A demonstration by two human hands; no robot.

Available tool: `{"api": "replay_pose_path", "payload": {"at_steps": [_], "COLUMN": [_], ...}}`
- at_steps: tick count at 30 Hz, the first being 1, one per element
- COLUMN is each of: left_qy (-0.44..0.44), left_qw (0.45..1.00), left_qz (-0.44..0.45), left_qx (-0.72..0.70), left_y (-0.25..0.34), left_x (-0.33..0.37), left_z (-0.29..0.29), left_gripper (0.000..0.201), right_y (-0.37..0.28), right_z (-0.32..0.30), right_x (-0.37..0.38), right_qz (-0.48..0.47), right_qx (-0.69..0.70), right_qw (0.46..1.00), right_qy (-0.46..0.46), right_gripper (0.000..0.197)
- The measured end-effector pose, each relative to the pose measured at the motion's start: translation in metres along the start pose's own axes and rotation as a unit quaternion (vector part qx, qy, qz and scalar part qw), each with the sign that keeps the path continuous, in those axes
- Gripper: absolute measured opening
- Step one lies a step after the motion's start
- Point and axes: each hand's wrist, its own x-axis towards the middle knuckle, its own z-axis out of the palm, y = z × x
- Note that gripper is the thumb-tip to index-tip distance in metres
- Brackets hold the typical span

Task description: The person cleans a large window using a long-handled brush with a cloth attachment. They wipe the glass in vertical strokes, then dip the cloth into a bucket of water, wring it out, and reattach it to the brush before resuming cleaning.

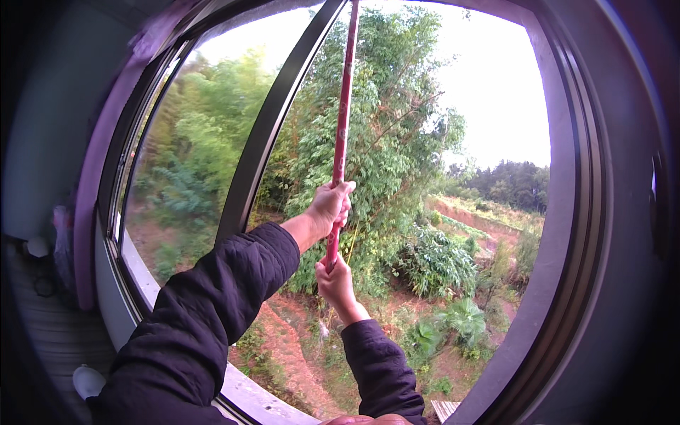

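Note:
A long red pole (343,113) with pale markings rises nearly upright through the window opening, and its upper end runs out of view at the top edge. My left hand (329,207) is wrapped round its lower part. Just below, my right hand (336,285) closes round the pole near its bottom end. Both arms, in dark quilted sleeves, reach forward past the sill.
A dark window frame bar (280,117) stands left of the pole, with a glass pane (184,142) beyond it. The pale sill (265,404) runs below my arms. A purple curtain (91,205) hangs at left. Outside are leafy trees (397,127) and reddish ground.

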Motion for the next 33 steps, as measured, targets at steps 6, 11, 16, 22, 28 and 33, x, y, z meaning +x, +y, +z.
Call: {"api": "replay_pose_path", "payload": {"at_steps": [6,11,16,22,28,33], "left_qy": [0.036,0.055,0.052,0.013,-0.013,-0.042], "left_qw": [0.999,0.998,0.995,0.994,0.986,0.984], "left_qz": [0.006,0.0,-0.039,-0.081,-0.139,-0.165], "left_qx": [-0.002,0.038,0.08,0.076,0.096,0.045], "left_y": [-0.001,0.01,-0.008,-0.015,-0.041,-0.082], "left_x": [0.011,0.008,-0.017,-0.031,-0.054,-0.099], "left_z": [-0.001,0.0,0.002,0.001,-0.004,-0.013], "left_gripper": [0.027,0.029,0.027,0.026,0.025,0.023], "right_y": [0.004,-0.011,-0.005,-0.008,-0.007,-0.001], "right_z": [-0.006,-0.001,0.002,0.017,0.027,0.031], "right_x": [0.01,0.011,-0.024,-0.049,-0.093,-0.153], "right_qz": [0.004,0.015,0.084,0.114,0.145,0.16], "right_qx": [-0.004,-0.032,0.036,0.049,0.035,-0.019], "right_qw": [1.0,0.999,0.996,0.992,0.987,0.983], "right_qy": [-0.006,0.003,-0.008,0.025,0.062,0.087], "right_gripper": [0.009,0.009,0.01,0.01,0.011,0.014]}}
